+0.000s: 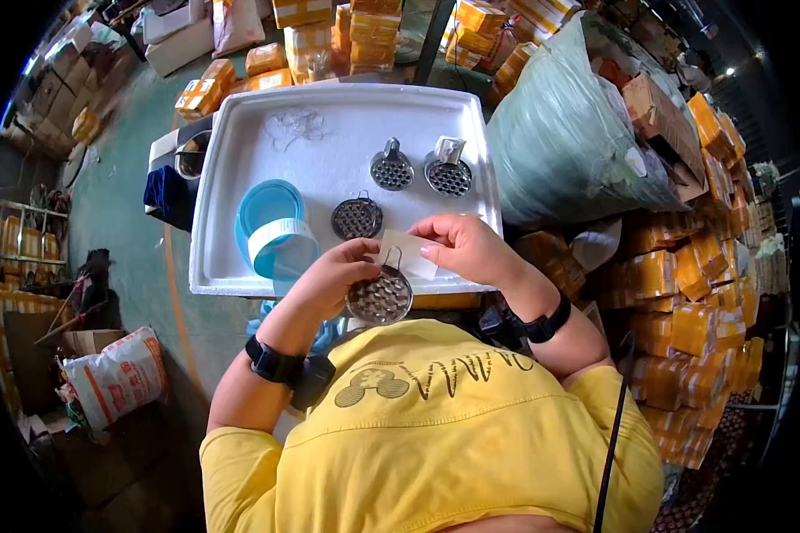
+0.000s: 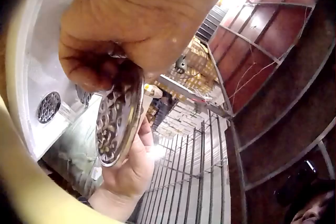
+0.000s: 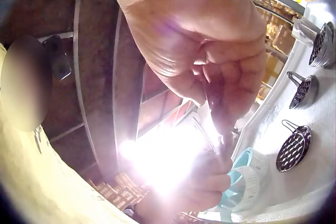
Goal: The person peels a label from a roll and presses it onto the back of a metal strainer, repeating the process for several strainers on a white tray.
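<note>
The metal disc point(image 1: 380, 300) is round, shiny and dimpled, with a wire loop at its top. It sits at the near edge of a white foam tray point(image 1: 333, 169); left-hand point(image 1: 333, 275) fingers pinch it near the loop. Right-hand point(image 1: 469, 253) fingers pinch white paper point(image 1: 409, 258). The tray carries three similar pieces point(image 1: 357, 219) and a blue roll point(image 1: 271, 209). Yellow-taped boxes point(image 1: 676, 324) and a pale green sack point(image 1: 556, 133) surround it.

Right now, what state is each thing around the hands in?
Left hand: gripping the metal disc.
Right hand: pinching the pale card.
Metal disc: held, dimpled face showing.
Pale card: held.
White tray: uncovered.
Three other discs: lying apart in the tray.
Blue roll: partly unwound.
Green sack: open, filled.
</note>
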Tool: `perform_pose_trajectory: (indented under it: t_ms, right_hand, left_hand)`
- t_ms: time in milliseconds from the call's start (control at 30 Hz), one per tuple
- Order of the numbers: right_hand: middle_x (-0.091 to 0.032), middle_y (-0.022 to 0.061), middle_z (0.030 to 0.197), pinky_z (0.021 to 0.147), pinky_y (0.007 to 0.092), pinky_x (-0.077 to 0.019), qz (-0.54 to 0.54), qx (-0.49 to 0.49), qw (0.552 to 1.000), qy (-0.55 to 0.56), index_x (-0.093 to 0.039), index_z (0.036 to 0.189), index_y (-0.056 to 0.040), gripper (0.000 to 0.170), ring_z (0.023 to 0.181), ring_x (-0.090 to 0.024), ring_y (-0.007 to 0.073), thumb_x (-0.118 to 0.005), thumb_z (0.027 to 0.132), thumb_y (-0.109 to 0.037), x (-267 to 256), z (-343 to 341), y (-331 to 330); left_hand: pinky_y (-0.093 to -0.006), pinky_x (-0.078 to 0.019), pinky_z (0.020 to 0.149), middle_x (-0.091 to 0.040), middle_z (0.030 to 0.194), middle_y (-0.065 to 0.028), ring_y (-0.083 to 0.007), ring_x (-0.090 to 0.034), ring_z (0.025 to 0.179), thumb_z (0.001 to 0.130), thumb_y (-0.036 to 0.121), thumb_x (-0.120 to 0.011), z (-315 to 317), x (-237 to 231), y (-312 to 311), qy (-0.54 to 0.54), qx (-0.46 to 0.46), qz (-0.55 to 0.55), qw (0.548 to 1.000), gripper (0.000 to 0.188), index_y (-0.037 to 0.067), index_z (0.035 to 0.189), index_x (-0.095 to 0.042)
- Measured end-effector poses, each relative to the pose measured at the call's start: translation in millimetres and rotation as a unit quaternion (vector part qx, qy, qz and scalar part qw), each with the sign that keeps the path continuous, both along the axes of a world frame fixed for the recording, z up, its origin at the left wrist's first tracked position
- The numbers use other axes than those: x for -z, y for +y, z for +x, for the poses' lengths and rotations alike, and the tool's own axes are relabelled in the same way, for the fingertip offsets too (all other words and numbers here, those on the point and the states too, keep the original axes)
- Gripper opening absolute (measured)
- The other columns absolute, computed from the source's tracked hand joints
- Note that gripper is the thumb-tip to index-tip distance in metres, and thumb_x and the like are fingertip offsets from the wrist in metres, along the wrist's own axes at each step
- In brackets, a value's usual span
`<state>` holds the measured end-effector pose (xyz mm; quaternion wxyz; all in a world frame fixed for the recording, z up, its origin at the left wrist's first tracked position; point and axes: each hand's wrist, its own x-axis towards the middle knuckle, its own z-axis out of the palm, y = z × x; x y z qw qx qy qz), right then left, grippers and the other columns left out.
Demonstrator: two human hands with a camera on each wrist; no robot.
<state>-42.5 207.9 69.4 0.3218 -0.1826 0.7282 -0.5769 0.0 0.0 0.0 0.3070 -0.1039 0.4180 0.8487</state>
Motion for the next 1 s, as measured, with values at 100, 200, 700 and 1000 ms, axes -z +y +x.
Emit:
perform_pose_trajectory:
  t_ms: [100, 200, 700, 1000]
  right_hand:
    - [-0.060, 0.0033, 0.091, 0.066, 0.0172, -0.0423, -0.011, -0.006, 1.000, 0.006, -0.053, 0.108, 0.0036, 0.026, 0.075, -0.051, 0.0024, -0.052, 0.083, -0.002, 2, 4, -3]
    - [-0.060, 0.0038, 0.093, 0.068, 0.0179, -0.0430, -0.020, -0.002, 1.000, 0.007, -0.053, 0.109, 0.0039, 0.027, 0.078, -0.052, 0.0038, -0.052, 0.083, -0.002, 8, 4, 0]
    - [-0.043, 0.0064, 0.122, 0.098, 0.0322, -0.0305, 0.053, -0.159, 0.899, 0.406, -0.052, 0.115, -0.0174, 0.050, 0.118, -0.038, 0.0219, -0.056, 0.071, 0.007, -30, -18, 12]
    - [-0.050, 0.0055, 0.096, 0.088, 0.0373, -0.0385, -0.009, -0.134, 0.908, 0.396, -0.061, 0.076, -0.0076, 0.012, 0.108, -0.046, 0.0270, -0.067, 0.068, 0.000, -17, -16, -8]
  left_hand:
    - [-0.0271, -0.0511, 0.069, -0.060, 0.089, -0.0100, -0.0156, -0.060, 0.076, 0.079, -0.004, -0.051, 2, -8, -3, -0.014, 0.002, -0.017, 1.000, 0.022, -0.002, 0.100, -0.053]
    - [-0.0272, -0.0515, 0.067, -0.061, 0.085, -0.0093, -0.0162, -0.061, 0.073, 0.079, -0.003, -0.048, 0, -13, -1, -0.017, 0.017, -0.024, 0.999, 0.017, -0.003, 0.095, -0.054]
    - [-0.0287, -0.0531, 0.064, -0.062, 0.082, -0.0125, -0.0192, -0.062, 0.069, 0.078, -0.002, -0.048, -1, -17, -2, -0.011, 0.053, -0.001, 0.999, 0.014, -0.006, 0.089, -0.056]
    - [-0.0255, -0.0514, 0.061, -0.059, 0.076, -0.0073, -0.0140, -0.060, 0.065, 0.081, 0.000, -0.050, 0, -21, 3, -0.025, 0.012, -0.012, 1.000, 0.010, -0.002, 0.088, -0.056]
